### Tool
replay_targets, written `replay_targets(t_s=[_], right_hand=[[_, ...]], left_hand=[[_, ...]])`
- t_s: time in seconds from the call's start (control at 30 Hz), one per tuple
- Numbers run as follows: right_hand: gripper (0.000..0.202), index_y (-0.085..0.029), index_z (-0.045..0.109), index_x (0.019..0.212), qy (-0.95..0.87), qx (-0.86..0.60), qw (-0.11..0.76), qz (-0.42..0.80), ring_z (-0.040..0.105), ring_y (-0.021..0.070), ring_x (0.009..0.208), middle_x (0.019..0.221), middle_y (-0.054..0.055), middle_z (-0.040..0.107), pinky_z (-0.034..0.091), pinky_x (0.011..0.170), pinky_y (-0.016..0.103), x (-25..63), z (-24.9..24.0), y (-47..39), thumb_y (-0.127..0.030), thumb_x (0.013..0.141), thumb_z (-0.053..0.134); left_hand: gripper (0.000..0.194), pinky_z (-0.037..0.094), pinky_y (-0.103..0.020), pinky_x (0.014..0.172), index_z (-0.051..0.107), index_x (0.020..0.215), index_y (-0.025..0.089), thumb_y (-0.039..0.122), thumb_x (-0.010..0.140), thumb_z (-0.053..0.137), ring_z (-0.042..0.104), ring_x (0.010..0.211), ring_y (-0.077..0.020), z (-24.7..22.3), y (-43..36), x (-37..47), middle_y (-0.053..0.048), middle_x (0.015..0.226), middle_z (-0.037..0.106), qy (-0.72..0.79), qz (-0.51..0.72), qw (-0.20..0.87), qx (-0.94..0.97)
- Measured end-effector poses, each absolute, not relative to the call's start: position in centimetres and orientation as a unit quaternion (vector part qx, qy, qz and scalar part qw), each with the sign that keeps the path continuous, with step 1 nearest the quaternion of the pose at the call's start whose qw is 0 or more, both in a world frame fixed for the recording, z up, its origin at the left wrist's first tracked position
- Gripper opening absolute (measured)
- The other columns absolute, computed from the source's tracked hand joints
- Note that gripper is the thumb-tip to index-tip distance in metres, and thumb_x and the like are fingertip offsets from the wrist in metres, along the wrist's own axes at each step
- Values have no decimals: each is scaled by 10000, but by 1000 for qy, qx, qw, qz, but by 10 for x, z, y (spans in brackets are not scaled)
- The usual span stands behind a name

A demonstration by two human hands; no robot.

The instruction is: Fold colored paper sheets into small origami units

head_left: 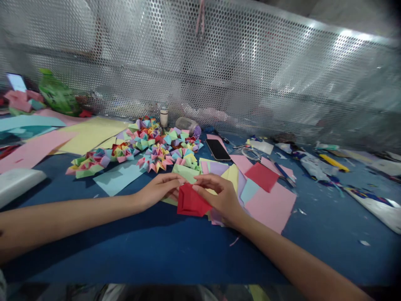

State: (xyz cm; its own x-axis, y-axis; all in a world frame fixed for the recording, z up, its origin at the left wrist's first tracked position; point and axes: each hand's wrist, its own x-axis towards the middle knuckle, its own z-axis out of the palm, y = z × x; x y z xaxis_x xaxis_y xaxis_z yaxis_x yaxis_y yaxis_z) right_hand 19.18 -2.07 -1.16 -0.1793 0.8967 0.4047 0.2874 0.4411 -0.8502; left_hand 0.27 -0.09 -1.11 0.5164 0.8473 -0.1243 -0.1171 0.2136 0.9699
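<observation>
A small red piece of folded paper (192,202) is held up between both hands, above the near part of the table. My left hand (164,188) pinches its upper left edge. From the other side, my right hand (221,194) grips its upper right edge with thumb and fingers. Folded edges show along the paper's left and lower sides. Just behind the fingers lies a pale green sheet (184,172). Under and beside my right hand are loose yellow, purple and pink sheets, with a red square (262,176) on a large pink sheet (272,207).
Several multicoloured folded-paper clusters (156,156) lie beyond my hands on the blue table (140,251). A black phone (217,149), a tipped jar (188,125) and a green bottle (59,94) are farther back. A yellow cutter (334,163) lies right. A perforated metal panel (219,71) closes the back.
</observation>
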Motion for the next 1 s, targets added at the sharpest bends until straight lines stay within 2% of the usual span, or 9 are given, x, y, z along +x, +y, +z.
replay_targets(t_s=[0.13,0.27,0.4,0.53,0.63,0.73,0.9,1.0], right_hand=[[82,-185,687,809,-730,-413,453,304,635,151,736,798,41,651,546,693,281,192,-13,-19,-208,745,642],[49,-192,673,767,-734,-411,469,268,614,146,717,780,35,632,525,657,271,193,-12,-17,-191,747,629],[46,-209,668,762,-772,-402,443,214,590,155,750,797,35,611,494,686,295,193,-7,-19,-185,740,635],[54,-208,678,788,-793,-393,408,223,589,173,817,869,51,608,475,756,325,194,-5,-22,-221,743,651],[112,-215,659,880,-753,-417,423,283,605,163,803,884,48,630,486,711,297,194,-9,-20,-259,803,590],[193,-219,622,976,-693,-449,446,345,626,162,788,860,36,648,494,669,272,195,-14,-17,-282,794,603],[70,-192,677,765,-729,-423,435,318,609,172,787,826,50,639,486,690,289,195,-13,-15,-252,762,640],[53,-202,699,758,-748,-417,425,292,597,170,788,845,55,626,486,704,300,195,-9,-17,-226,750,653]], left_hand=[[178,484,-204,588,623,871,151,258,730,633,613,577,-110,-12,1,1,13,646,647,360,349,692,520],[224,491,-221,594,626,921,155,206,703,624,621,587,-125,-13,2,-1,9,643,655,340,342,695,533],[265,479,-197,570,614,910,143,123,649,658,620,573,-111,-14,2,-1,11,661,664,326,344,682,556],[227,505,-221,615,601,924,154,157,703,652,644,617,-121,-17,2,-1,1,710,681,323,340,681,562],[217,503,-215,610,596,928,158,193,724,658,642,616,-118,-19,3,-1,1,707,678,322,340,677,568],[244,494,-211,599,588,949,151,219,728,665,635,623,-120,-19,4,0,-10,715,677,324,341,669,576],[232,480,-187,585,601,923,152,225,720,684,613,599,-100,-15,2,0,21,656,650,339,340,661,576],[224,495,-204,617,614,913,154,269,733,682,630,625,-112,-16,2,0,6,685,670,341,337,657,582]])
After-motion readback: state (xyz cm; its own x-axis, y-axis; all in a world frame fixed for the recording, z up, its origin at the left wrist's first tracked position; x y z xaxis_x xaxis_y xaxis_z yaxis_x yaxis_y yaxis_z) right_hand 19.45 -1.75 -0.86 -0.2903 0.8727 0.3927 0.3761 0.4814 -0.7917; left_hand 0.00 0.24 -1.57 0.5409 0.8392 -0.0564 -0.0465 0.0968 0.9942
